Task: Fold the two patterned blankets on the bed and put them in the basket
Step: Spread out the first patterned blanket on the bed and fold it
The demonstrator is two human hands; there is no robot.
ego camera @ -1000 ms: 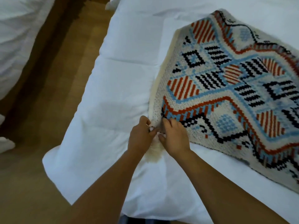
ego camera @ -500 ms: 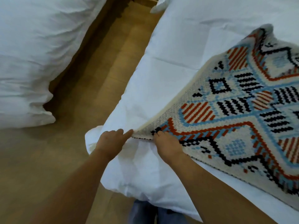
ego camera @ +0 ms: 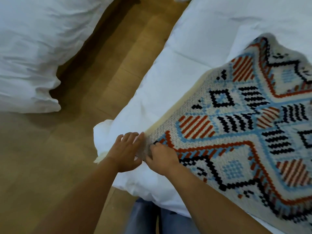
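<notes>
Blanket [ego camera: 236, 132] looks thick, soft, floppy; corners suit gripping. My right hand [ego camera: 162, 157] pinches one corner; my left hand [ego camera: 125, 151] touches its edge, fingers loose.

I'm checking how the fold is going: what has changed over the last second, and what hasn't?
A second ago both hands pinched the near corner of the patterned blanket together. The left hand has since released its pinch and now lies with fingers spread, fingertips against that corner. The right hand still grips the corner. The blanket remains spread on the white bed, not yet folded.
</notes>
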